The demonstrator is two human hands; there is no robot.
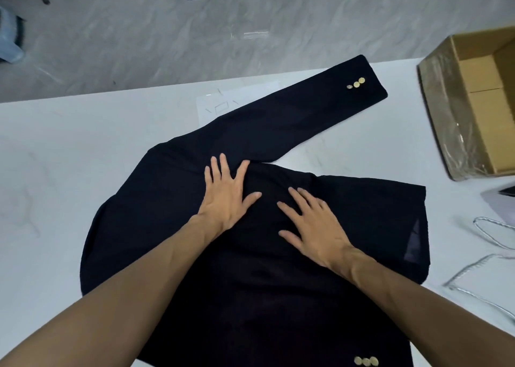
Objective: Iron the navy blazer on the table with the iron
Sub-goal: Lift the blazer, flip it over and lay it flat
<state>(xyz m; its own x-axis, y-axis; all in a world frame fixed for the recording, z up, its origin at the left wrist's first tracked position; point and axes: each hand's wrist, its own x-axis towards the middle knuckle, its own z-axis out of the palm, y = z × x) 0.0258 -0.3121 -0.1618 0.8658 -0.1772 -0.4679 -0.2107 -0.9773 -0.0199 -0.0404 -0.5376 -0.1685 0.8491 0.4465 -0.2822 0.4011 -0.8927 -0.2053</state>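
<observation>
While both flat palms press, blazer nears table edge.

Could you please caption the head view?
Left hand and right hand press the navy blazer flat on the table.

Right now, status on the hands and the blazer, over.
Left hand and right hand flat on navy blazer. Blazer spread on table. No iron in view.

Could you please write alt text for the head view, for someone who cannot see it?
A person's left hand and right hand press flat, fingers spread, on a navy blazer with gold buttons laid across a white table. An open cardboard box sits at the right.
</observation>
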